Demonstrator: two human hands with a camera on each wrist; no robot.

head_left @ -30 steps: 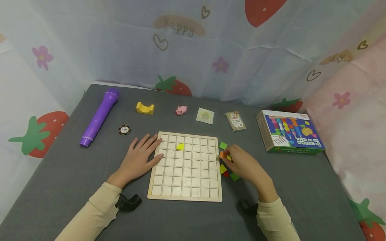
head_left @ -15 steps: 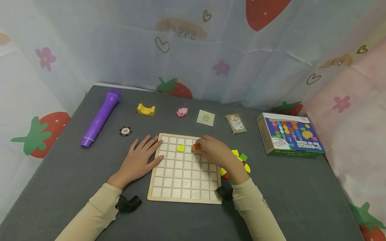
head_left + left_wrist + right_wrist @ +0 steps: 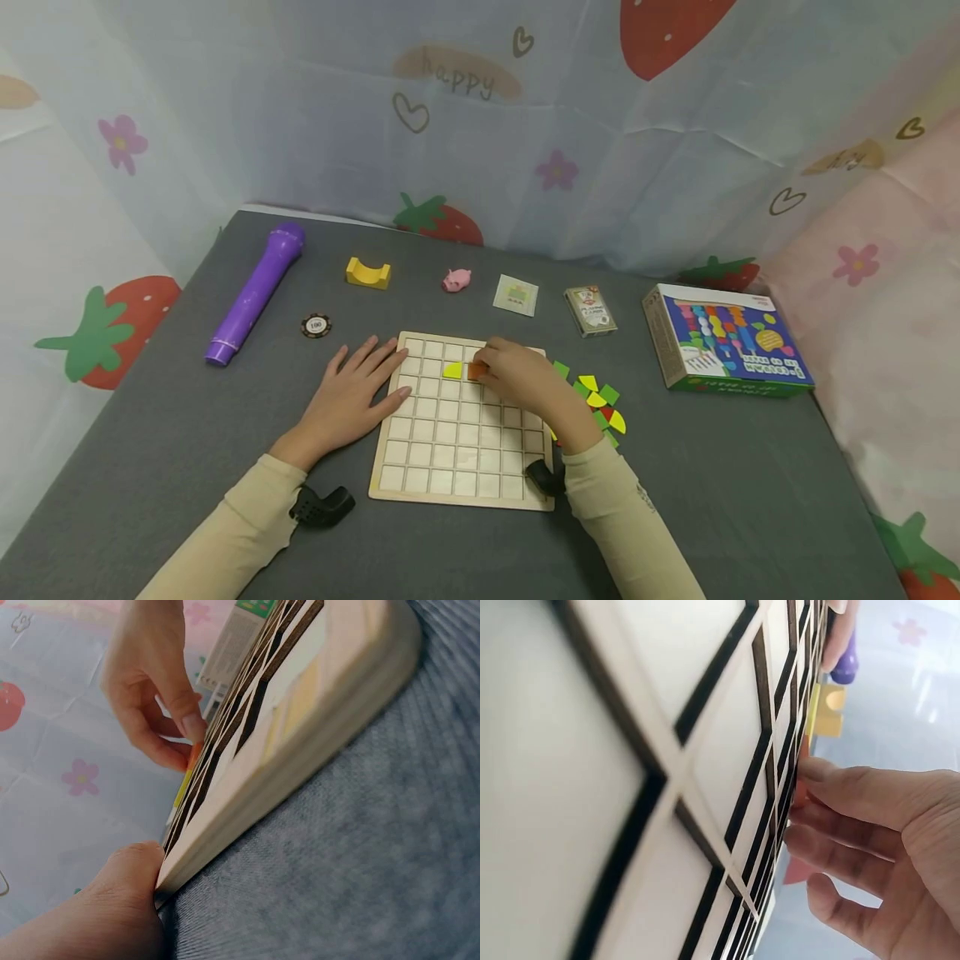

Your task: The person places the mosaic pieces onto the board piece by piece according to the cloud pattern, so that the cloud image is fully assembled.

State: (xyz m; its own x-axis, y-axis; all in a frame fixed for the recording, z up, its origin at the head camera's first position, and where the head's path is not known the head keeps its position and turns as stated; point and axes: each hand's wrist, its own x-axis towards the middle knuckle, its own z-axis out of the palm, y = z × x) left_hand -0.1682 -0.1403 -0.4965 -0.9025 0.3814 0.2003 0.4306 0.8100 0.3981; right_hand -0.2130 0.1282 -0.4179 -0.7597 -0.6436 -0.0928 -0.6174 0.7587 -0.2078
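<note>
A wooden grid board (image 3: 431,501) with square cells lies flat on the dark grey table. My left hand (image 3: 347,406) rests at its left edge, fingers spread and straight, fingertips on the rim. Over the board's upper part, my right hand (image 3: 525,379) pinches an orange square tile (image 3: 474,372) between thumb and fingers. That tile is right at a cell beside a yellow tile (image 3: 453,370) with one rounded side, which lies in the grid. In the right wrist view the orange tile (image 3: 802,793) is partly hidden by the fingertips.
Several green, yellow and red tiles (image 3: 596,400) lie loose right of the board. Behind it are a purple microphone (image 3: 258,287), poker chip (image 3: 316,326), yellow arch block (image 3: 368,273), pink pig (image 3: 456,281), pattern card (image 3: 516,295), playing-card box (image 3: 590,311) and toy box (image 3: 731,337).
My right hand has carried the orange tile left from the loose tiles onto the board, close beside the yellow one. My left hand has stayed on the board's edge.
</note>
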